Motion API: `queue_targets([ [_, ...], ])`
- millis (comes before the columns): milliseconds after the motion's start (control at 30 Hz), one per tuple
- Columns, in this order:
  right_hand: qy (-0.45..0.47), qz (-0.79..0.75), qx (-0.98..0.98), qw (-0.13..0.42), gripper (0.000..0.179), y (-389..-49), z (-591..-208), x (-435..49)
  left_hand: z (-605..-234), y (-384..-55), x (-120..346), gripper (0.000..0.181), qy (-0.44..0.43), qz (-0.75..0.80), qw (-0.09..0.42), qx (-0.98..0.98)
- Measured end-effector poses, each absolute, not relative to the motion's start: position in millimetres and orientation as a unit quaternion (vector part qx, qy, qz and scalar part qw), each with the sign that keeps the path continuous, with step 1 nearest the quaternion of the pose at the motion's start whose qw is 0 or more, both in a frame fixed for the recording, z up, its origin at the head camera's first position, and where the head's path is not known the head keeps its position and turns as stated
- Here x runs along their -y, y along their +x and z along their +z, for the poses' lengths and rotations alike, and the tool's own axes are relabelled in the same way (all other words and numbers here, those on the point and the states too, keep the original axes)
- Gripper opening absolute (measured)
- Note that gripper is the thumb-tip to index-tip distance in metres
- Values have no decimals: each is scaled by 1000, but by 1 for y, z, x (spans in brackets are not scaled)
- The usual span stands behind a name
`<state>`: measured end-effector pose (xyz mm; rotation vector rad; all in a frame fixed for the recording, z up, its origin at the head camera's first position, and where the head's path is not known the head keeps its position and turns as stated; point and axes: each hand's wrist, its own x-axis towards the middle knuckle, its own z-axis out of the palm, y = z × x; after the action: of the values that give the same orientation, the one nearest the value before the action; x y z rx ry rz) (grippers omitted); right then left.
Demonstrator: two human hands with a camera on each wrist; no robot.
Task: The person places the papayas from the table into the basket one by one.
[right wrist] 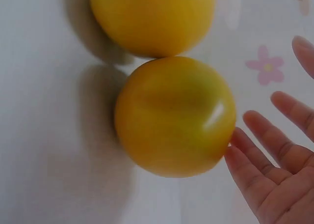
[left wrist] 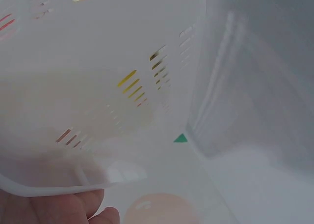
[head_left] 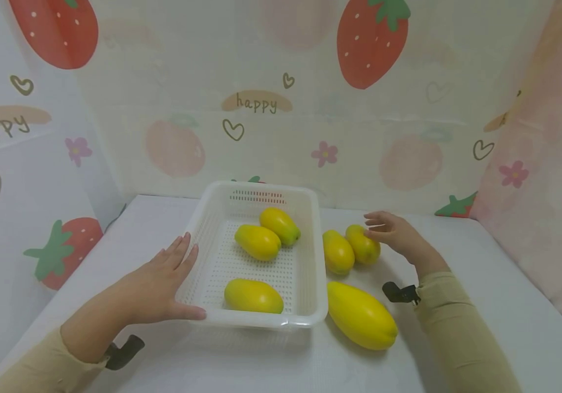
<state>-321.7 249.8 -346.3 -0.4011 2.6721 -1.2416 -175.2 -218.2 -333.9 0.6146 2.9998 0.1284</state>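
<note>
A white slotted plastic basket [head_left: 317, 273] holds three yellow papayas, two near its middle [head_left: 257, 242] [head_left: 281, 225] and one at its near end [head_left: 253, 296]. My left hand [head_left: 155, 289] rests against the basket's left side, fingers spread and fairly straight, thumb along the near corner. In the left wrist view its fingers [left wrist: 59, 208] lie at the rim. My right hand [head_left: 399, 237] is beside the farther papaya [head_left: 362, 244] outside the basket, fingers extended. In the right wrist view the fingertips [right wrist: 235, 153] meet that papaya's edge; whether they press it I cannot tell.
Another papaya [head_left: 338, 252] touches the one by my right hand, close to the basket's right wall. A larger papaya [head_left: 362, 316] lies nearer on the white table [head_left: 251, 365]. A strawberry-printed curtain [head_left: 271, 147] stands behind and at both sides.
</note>
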Motion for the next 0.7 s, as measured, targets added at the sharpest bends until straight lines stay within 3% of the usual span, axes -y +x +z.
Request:
queue_targets([
  [700,-83,-351,-925,120,82,-329,-374,-251,-334,-176,219,126,204,43,37,-977],
])
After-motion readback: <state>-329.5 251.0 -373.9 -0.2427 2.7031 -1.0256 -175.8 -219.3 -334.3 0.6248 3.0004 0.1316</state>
